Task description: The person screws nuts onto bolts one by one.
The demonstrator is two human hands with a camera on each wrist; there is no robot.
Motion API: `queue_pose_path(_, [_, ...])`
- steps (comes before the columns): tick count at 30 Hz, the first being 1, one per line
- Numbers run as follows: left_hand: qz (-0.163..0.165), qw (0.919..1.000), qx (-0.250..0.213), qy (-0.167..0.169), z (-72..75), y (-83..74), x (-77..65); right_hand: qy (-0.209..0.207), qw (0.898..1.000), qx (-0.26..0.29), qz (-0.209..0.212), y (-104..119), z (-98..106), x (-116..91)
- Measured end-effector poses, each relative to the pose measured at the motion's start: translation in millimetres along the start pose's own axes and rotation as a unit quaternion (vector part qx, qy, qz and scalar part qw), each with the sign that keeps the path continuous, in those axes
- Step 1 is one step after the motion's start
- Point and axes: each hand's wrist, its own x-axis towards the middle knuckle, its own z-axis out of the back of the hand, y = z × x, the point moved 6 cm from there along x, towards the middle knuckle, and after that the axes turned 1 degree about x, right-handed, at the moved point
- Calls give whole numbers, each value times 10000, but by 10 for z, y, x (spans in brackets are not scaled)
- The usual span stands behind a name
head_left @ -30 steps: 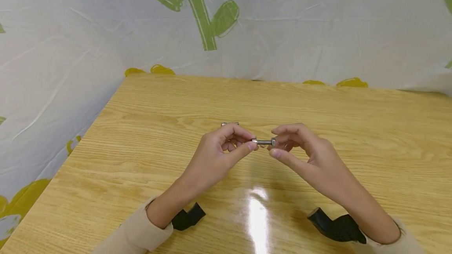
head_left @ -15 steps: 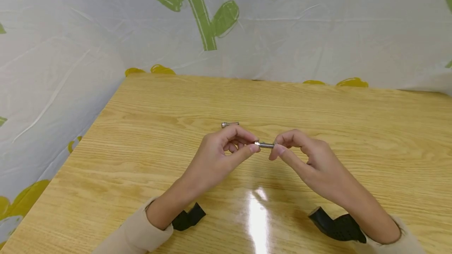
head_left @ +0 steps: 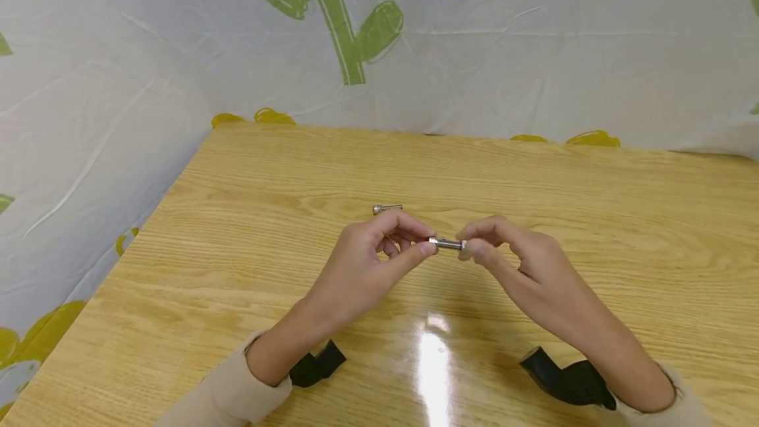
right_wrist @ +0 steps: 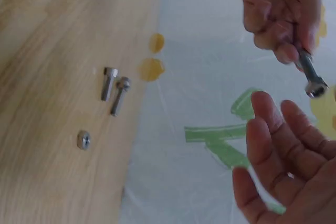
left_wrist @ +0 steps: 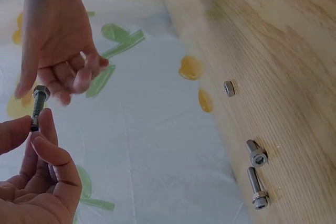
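Note:
My left hand pinches the head end of a steel bolt between thumb and forefinger, holding it sideways above the table. A hex nut sits on the bolt's far end, with bare thread showing between nut and head in the left wrist view. My right hand is close by that nut. Its fingers are loosely spread and apart from the nut in the right wrist view.
On the wooden table lie a socket-head bolt, a second bolt beside it and a loose nut. A pale sheet with plant prints hangs behind the table. Black wrist straps show below both hands.
The right thumb and fingers have come in over the nut end of the bolt, then loosened from it. The left hand has kept its pinch, almost still.

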Motion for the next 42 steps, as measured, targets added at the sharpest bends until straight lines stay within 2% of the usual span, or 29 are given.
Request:
queue_pose_path(5, [77, 10000, -34, -41, 18, 15, 2, -294, 9968, -393, 635, 106, 62, -8])
queue_pose_path(9, [92, 9999, -81, -25, 17, 13, 2, -366, 9956, -406, 766, 127, 69, -9])
queue_pose_path(18, [14, 10000, -86, 11, 2, -5, 2, -59, 9970, -109, 762, 79, 10, -5])
queue_pose_path(24, [-34, 9999, -104, 125, -35, -3, 2, 210, 9991, 12, 367, 11, -47, -8])
queue_pose_path(30, [-134, 9998, -18, 122, -49, -17, -5, 37, 9989, -62, 462, 48, -23, 4])
queue_pose_path(35, [-78, 10000, 22, 49, -22, -18, -4, -31, 9986, -357, 385, 71, 52, -6])
queue_pose_path(42, [27, 10000, -38, 32, -6, 10, 5, -409, 9903, -652, 1160, 169, 83, -27])
